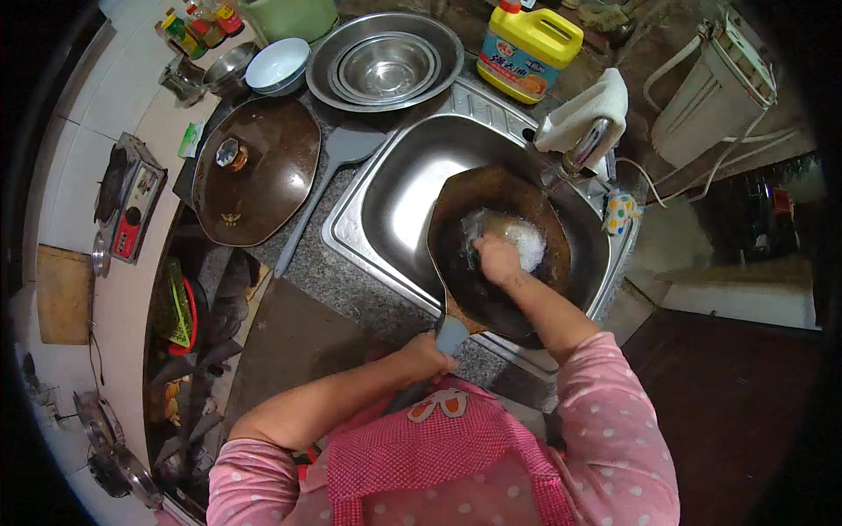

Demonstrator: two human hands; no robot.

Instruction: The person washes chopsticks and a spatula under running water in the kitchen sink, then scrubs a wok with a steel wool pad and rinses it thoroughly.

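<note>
My left hand [427, 355] grips the grey handle [452, 335] of a dark brown, many-sided wok [454, 197], at the front of a stainless steel sink [388, 197]. The wok lies tilted within the basin. Inside it, my right hand [498, 260] is down at the bottom with its fingers curled, beside frothy white water [523, 240]. Whether those fingers hold a scrubber cannot be made out. Above the wok's far right side is a chrome faucet [589, 141], with a white cloth [585, 112] draped over it.
Left of the sink are a glass lid [263, 177] and a grey spatula [322, 191]. Nested steel basins [385, 66], white bowls [277, 64] and a yellow detergent jug [526, 56] line the back. A dotted sponge [619, 212] rests at the sink's right rim. Farther left is a gas stove [135, 204].
</note>
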